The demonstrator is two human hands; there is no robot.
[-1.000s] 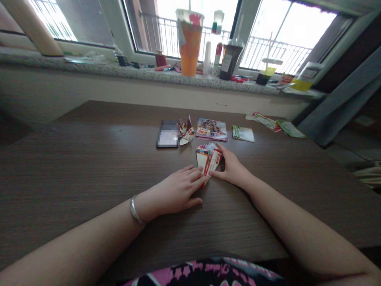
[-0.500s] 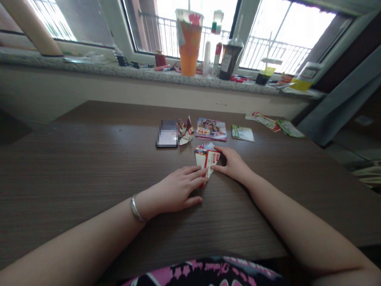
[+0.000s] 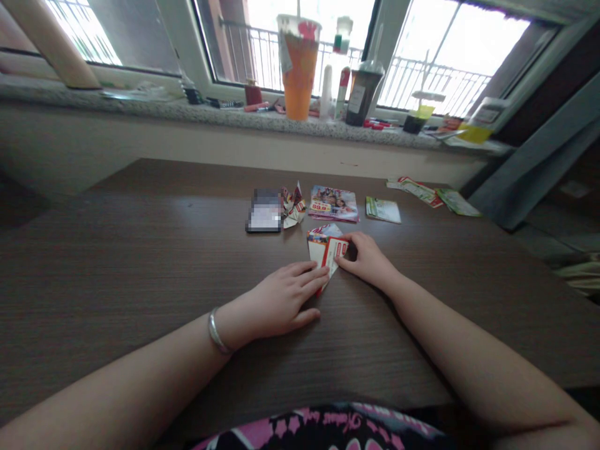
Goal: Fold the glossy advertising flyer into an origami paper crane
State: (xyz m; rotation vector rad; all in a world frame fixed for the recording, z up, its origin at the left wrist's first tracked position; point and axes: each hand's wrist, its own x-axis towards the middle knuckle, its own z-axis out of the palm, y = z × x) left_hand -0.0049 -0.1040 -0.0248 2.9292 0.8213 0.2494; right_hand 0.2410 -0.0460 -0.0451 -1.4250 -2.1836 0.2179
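The left hand (image 3: 287, 299), flat and a little spread, presses the folded paper (image 3: 325, 250) on the table (image 3: 140, 250). The right hand (image 3: 368, 259), half curled, pinches the paper's edge on its own side.

Tally: one left hand (image 3: 288, 299), one right hand (image 3: 370, 259), one bracelet (image 3: 216, 332).
On one table (image 3: 140, 250): one folded paper (image 3: 317, 252), one paper bunch (image 3: 294, 210), one blurred flat object (image 3: 263, 214), one flyer pile (image 3: 333, 204), one smaller paper pile (image 3: 384, 210), at least two loose papers (image 3: 458, 203). On one sill (image 3: 197, 112): one orange cup (image 3: 298, 78), one dark cup (image 3: 361, 95).
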